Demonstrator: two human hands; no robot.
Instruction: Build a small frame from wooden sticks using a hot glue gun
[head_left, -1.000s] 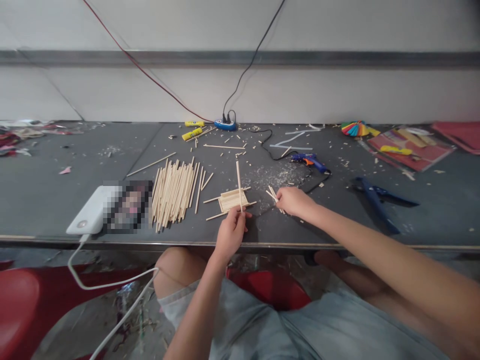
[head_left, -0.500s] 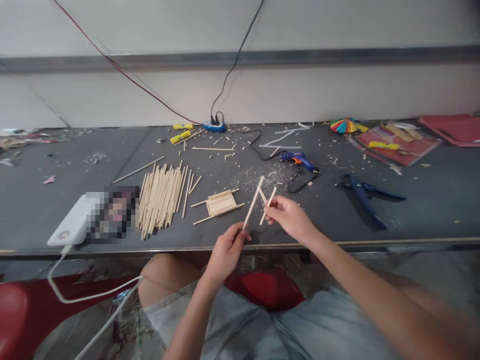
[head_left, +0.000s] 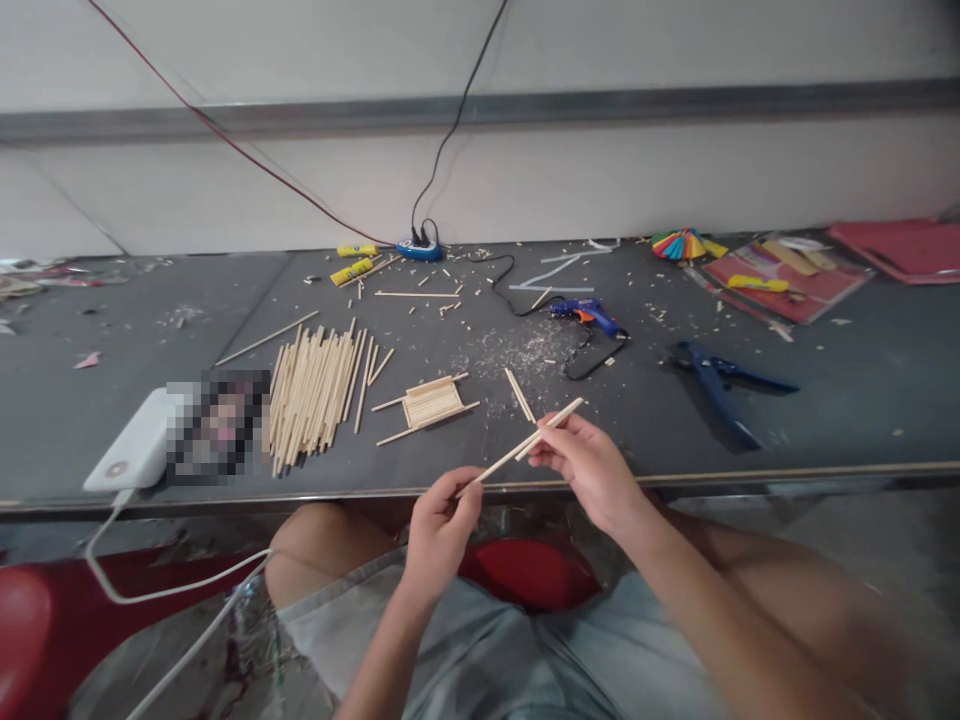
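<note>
My left hand (head_left: 442, 520) pinches the near end of a long wooden stick (head_left: 499, 465) above the table's front edge. In my right hand (head_left: 581, 455) is a shorter wooden stick (head_left: 528, 446), its fingers closed around it. The two sticks lie side by side and overlap near my right fingertips; whether they touch along their length I cannot tell. Just beyond them, a pair of short sticks (head_left: 519, 394) rests on the table. Left of these sits a small frame of glued-looking sticks (head_left: 433, 404) with long ends poking out. A pile of wooden sticks (head_left: 311, 390) lies further left.
A blue glue gun (head_left: 589, 314) with a black cord lies beyond my right hand. Blue-handled cutters (head_left: 716, 385) are at the right. A white power bank (head_left: 135, 440) with a cable stands at the left edge. A blue power socket (head_left: 418, 249) sits by the wall among scattered wood scraps.
The long stick has tipped from steep to slanting right, and its far end now meets the shorter stick at my right hand. Both hands have come slightly lower in the view.
</note>
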